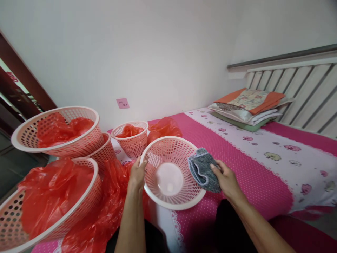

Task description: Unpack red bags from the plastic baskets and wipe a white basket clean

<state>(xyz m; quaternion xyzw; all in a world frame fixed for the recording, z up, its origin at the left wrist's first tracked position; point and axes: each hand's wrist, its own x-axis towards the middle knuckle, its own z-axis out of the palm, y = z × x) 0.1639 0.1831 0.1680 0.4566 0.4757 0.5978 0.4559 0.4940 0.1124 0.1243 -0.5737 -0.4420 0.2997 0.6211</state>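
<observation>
A round pink plastic basket point(170, 178) with perforated sides is tilted towards me over the bed, and its inside holds nothing. My left hand point(137, 174) grips its left rim, thumb on the inner side. In my right hand point(225, 177) is a folded grey cloth point(204, 169) with pale stitched edges. The cloth overlaps the basket's right rim; whether it presses on the rim I cannot tell. Some of the fingers behind the cloth and under the rim are hidden.
More pink baskets with red plastic bags stand left: a large one point(92, 137), a small one point(134, 144), and a near one point(93, 196). Loose red plastic point(105, 211) lies beside my left arm. Folded bedding point(247, 105) sits at the back right, near a white headboard point(297, 91).
</observation>
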